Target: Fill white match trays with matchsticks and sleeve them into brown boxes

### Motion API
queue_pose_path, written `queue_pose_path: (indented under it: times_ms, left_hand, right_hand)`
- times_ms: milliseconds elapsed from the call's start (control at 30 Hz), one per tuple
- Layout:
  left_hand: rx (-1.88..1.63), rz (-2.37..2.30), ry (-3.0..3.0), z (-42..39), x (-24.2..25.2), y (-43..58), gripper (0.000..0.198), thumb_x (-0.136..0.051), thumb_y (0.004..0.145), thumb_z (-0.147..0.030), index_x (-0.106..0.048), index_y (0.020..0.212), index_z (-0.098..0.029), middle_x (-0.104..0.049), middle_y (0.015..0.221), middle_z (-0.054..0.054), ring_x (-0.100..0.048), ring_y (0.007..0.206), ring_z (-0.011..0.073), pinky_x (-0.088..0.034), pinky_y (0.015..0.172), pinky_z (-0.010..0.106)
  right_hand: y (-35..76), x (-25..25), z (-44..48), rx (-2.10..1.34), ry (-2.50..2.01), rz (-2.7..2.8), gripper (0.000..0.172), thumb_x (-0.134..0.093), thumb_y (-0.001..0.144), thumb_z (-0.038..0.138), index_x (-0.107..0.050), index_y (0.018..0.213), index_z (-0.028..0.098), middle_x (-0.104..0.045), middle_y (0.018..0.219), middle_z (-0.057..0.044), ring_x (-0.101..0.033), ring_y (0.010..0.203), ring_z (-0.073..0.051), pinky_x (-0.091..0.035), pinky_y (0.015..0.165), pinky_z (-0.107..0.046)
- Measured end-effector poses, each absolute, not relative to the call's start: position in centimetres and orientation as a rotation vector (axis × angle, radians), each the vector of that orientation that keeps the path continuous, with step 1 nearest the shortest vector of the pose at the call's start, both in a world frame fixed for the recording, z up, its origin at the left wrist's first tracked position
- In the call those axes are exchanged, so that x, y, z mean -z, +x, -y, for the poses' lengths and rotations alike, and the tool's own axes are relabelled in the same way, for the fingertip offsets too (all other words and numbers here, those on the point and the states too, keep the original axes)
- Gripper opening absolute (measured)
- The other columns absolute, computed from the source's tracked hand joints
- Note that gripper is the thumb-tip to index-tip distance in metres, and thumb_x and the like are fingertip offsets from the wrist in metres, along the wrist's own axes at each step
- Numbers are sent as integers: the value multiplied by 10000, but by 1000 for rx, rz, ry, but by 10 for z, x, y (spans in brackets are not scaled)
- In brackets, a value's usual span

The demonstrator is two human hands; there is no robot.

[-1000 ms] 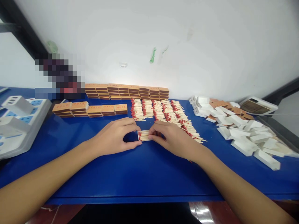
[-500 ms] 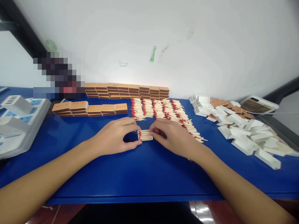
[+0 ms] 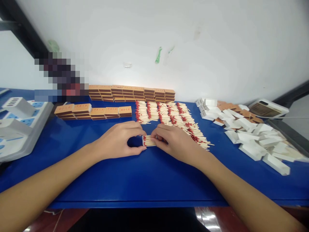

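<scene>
A small white matchbox tray point(image 3: 143, 140) lies on the blue table, filled with red-headed matches point(image 3: 147, 142) whose heads point left. My left hand point(image 3: 120, 139) grips the tray's left end between thumb and fingers. Curled over the right part of the tray, my right hand point(image 3: 175, 141) has its fingertips pinched together at the matches and hides that end. Just behind my hands lie rows of loose matches point(image 3: 164, 114), some partly covered by my right hand.
Orange matchboxes point(image 3: 111, 112) form a low row at the left, with taller stacks point(image 3: 130, 91) along the wall. White trays and orange sleeves point(image 3: 251, 129) are heaped at the right near a phone point(image 3: 267, 108). A power strip point(image 3: 36, 129) sits far left.
My right hand has shifted slightly left over the tray and covers more of its right end. My left hand keeps its grip on the left end.
</scene>
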State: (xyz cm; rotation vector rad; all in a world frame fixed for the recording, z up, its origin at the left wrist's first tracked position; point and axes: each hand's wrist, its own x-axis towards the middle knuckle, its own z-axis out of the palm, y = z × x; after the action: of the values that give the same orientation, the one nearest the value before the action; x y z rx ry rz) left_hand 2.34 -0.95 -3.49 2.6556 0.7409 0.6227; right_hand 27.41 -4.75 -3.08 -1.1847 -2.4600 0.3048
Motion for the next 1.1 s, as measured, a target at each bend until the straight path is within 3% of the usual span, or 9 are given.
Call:
queue_pose_path:
  times_ms: [467, 1100]
  left_hand:
    - [-608, -757, 2651, 9, 35, 23, 251, -728, 923, -337, -747, 1135, -204, -738, 1064, 41, -682, 971, 202, -547, 866, 331]
    - [-625, -698, 2714, 13, 33, 25, 219, -705, 948, -349, -748, 1098, -196, -741, 1049, 52, -696, 976, 212, -554, 867, 338]
  right_hand:
    - [274, 31, 48, -290, -1187, 2488, 88, -588, 1046, 172, -652, 986, 179, -663, 941, -39, -615, 767, -162, -428, 690, -286]
    - [271, 34, 51, -246, -1179, 2422, 153, -663, 1025, 280, -671, 907, 181, -623, 799, 3, -546, 676, -139, -361, 636, -287]
